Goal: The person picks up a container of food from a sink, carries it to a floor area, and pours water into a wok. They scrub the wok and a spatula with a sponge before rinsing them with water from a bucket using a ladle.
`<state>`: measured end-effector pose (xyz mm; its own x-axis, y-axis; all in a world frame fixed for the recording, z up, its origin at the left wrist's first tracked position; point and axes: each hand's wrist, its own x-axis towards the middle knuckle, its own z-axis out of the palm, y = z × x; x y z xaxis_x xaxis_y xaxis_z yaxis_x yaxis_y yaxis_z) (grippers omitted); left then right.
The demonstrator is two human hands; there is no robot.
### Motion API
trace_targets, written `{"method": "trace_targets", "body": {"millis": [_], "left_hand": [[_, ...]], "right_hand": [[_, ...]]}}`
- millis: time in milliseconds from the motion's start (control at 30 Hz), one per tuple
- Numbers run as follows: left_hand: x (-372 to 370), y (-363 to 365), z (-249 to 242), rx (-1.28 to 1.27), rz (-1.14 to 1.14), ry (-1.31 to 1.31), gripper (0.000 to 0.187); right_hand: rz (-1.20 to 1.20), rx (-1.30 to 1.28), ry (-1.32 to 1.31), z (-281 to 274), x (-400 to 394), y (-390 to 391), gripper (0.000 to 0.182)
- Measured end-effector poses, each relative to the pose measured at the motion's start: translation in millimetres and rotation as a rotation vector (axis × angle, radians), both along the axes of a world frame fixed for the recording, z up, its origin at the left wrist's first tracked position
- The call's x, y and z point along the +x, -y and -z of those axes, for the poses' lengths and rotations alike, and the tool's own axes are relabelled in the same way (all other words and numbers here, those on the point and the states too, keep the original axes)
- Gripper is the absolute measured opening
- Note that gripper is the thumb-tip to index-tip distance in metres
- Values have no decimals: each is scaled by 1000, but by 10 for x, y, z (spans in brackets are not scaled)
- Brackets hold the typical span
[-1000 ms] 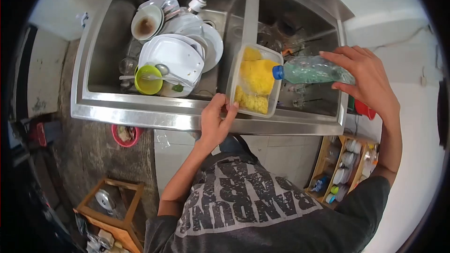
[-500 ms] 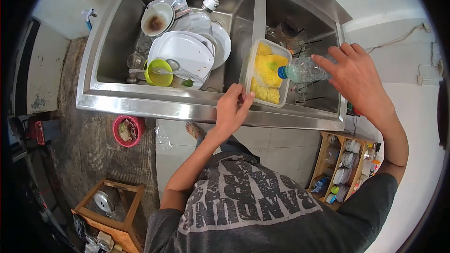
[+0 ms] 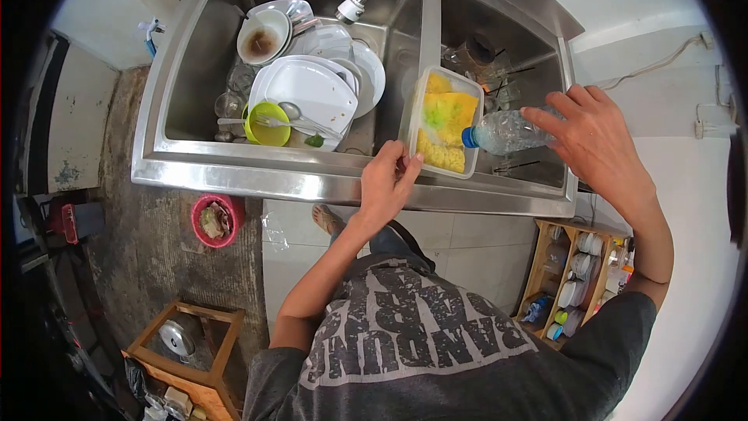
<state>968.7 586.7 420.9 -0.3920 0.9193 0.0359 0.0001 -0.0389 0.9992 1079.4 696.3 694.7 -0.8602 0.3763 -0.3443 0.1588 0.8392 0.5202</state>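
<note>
My left hand (image 3: pixel 385 182) grips the near left corner of a clear plastic container (image 3: pixel 471 165), thumb on its rim. Yellow sponges or cloths (image 3: pixel 449 121) lie inside, with a green patch of liquid on the upper part. In my right hand (image 3: pixel 586 134) is a clear plastic bottle (image 3: pixel 510 132), lying nearly sideways. Its blue cap (image 3: pixel 469 137) points at the container's right side, over the yellow contents. The container rests at the sink divider, above the right basin's near left part.
The left basin (image 3: pixel 204 62) holds stacked white plates (image 3: pixel 300 90), a bowl (image 3: pixel 259 42), a green bowl (image 3: pixel 267 124) and cutlery. A faucet head (image 3: pixel 350 10) hangs above. Glasses and dark sticks lie in the right basin (image 3: pixel 538 47). Below are a pink bin (image 3: pixel 216 221) and a wooden rack (image 3: pixel 538 279).
The green patch on the yellow contents has spread and moved lower left. The bottle has shifted slightly down with my right hand. My left hand stays on the container.
</note>
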Motion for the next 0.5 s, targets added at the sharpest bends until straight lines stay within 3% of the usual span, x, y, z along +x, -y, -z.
{"method": "trace_targets", "body": {"millis": [300,500], "left_hand": [[-4,20,-44,-18,-2,-24,26],[14,0,-45,-4,-16,-50,24]], "right_hand": [[302,-193,-217,127,438,-190,48],[354,-387,-562,533,1020,-313,51]]}}
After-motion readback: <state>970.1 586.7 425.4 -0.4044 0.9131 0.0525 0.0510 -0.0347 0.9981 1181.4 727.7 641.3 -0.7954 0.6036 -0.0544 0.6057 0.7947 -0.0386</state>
